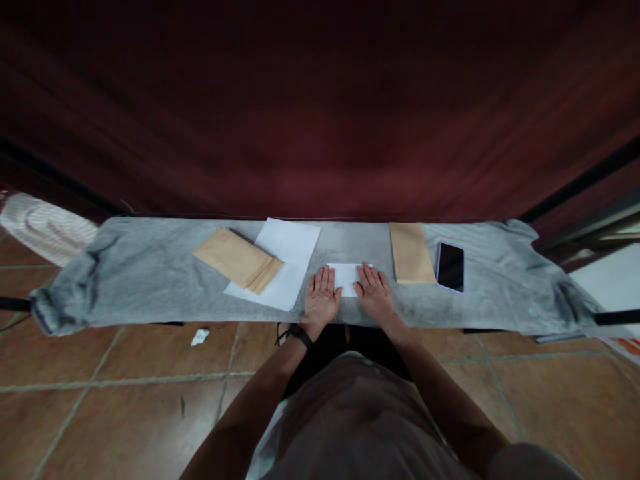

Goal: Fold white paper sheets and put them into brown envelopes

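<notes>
My left hand (321, 297) and my right hand (373, 293) lie flat, fingers stretched out, on a small folded white paper (346, 275) on a grey cloth-covered table (150, 287). The left hand covers the paper's left edge, the right hand its right part. A black band sits on my left wrist. To the left lies a stack of brown envelopes (239, 259) resting on white sheets (283, 261). To the right lies a single brown envelope (411, 253) beside a dark phone (451, 267).
A dark red curtain (320, 113) hangs behind the table. The floor is brown tile (125, 393), with a small white scrap (200, 337) near the table's front edge. A striped cloth (45, 227) lies at the far left.
</notes>
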Demonstrator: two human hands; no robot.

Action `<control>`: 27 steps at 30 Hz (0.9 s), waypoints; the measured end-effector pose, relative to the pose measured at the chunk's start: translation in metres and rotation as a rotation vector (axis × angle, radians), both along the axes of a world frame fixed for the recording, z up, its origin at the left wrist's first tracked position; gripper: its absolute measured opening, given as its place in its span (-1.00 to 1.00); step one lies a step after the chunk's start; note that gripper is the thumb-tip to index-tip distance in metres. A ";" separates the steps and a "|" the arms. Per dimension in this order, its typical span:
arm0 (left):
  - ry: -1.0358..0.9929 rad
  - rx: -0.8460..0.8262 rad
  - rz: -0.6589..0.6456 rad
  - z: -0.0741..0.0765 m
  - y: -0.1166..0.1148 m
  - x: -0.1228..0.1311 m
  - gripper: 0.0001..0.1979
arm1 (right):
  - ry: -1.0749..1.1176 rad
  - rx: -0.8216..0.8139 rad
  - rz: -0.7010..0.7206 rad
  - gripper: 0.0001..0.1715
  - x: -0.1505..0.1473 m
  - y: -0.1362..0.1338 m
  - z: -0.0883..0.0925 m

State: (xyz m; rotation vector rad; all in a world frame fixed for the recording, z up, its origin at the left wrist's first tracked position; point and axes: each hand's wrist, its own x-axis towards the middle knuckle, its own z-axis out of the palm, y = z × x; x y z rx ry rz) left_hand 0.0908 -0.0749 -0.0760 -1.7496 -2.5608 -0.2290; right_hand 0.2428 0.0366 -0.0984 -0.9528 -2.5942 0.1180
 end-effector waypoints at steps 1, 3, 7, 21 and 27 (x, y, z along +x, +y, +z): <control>-0.001 -0.001 0.002 0.001 0.000 0.001 -0.37 | 0.001 -0.002 -0.007 -0.36 0.003 0.001 0.000; -0.002 -0.003 0.002 0.003 0.000 0.001 -0.37 | 0.005 -0.007 -0.020 -0.34 0.009 0.002 -0.001; 0.010 0.002 -0.081 0.008 0.002 0.002 -0.40 | 0.012 0.001 -0.032 -0.33 0.013 0.001 -0.002; -0.025 0.012 -0.496 0.011 0.000 -0.001 -0.45 | -0.020 0.004 -0.046 -0.33 0.012 -0.001 0.003; -0.026 0.010 -0.488 0.008 -0.001 -0.003 -0.41 | -0.011 0.003 -0.044 -0.35 0.015 0.000 0.003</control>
